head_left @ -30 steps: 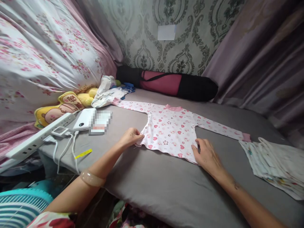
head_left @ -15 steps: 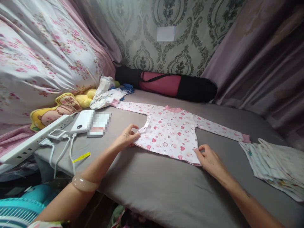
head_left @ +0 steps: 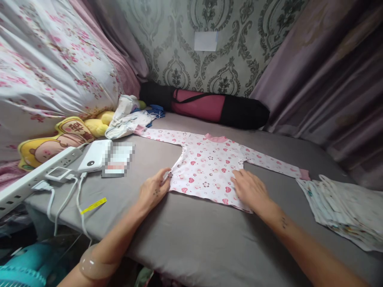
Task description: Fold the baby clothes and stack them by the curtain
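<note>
A child's long-sleeved shirt [head_left: 209, 171], white with pink hearts and flowers, lies spread on the grey bed sheet [head_left: 191, 235], its pink collar away from me and both sleeves stretched sideways. At its left side edge, near the hem, my left hand [head_left: 155, 189] pinches the fabric between thumb and fingers. My right hand [head_left: 253, 189] lies over the shirt's right side with fingers extended on the cloth; no grip is visible there. A clear bangle [head_left: 97, 263] circles my left forearm.
Folded cloths [head_left: 344, 211] are stacked at the right. To the left are a power strip [head_left: 38, 175] with cables, a white power bank [head_left: 95, 155], a yellow plush [head_left: 38, 151] and crumpled clothes [head_left: 128, 119]. A long black-and-pink bag [head_left: 200, 105] lies along the wall.
My right hand has left its pinch at the lower right hem corner and moved up and inward onto the shirt's right side. My left hand has shifted slightly along the left edge.
</note>
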The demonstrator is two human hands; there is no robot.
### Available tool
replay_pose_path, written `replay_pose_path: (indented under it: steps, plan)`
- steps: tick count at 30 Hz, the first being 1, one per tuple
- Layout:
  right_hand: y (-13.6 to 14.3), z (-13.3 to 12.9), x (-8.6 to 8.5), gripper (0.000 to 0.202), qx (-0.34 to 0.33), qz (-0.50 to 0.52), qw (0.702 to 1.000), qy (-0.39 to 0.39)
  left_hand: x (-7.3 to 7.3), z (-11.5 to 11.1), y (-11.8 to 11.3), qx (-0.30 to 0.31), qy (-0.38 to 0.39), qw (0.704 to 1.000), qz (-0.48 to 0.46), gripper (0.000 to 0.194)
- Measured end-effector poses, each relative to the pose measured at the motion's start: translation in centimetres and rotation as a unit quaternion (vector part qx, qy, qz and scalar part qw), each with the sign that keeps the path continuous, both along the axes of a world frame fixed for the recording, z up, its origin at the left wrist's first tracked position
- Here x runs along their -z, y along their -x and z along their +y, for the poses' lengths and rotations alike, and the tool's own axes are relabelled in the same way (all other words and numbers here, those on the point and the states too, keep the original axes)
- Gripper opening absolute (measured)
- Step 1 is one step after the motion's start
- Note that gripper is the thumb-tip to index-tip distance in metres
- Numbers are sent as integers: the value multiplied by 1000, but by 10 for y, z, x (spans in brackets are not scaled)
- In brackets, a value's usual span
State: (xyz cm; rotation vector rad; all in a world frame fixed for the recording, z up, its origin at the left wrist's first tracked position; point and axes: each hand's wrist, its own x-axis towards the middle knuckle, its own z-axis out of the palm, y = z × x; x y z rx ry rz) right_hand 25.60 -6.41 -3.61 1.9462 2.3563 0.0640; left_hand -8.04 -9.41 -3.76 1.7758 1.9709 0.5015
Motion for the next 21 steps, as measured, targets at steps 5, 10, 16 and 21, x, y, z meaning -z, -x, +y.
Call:
replay_pose_path:
  steps: [5, 10, 16, 21]
  plan:
    - [46, 46, 8, 56, -99, 102, 990, -1, 5, -12, -4, 34, -82, 994, 58, 31]
    - [54, 26, 12, 64, -90, 99, 990, 46, 16, -11, -4, 59, -114, 988, 86, 29]
    - [62, -5, -4, 47, -213, 89, 971, 62, 12, -8, -3, 51, -94, 991, 77, 23]
    - [120, 64, -11, 33, -206, 144, 967, 50, 5, -9, -4, 61, -91, 990, 93, 22]
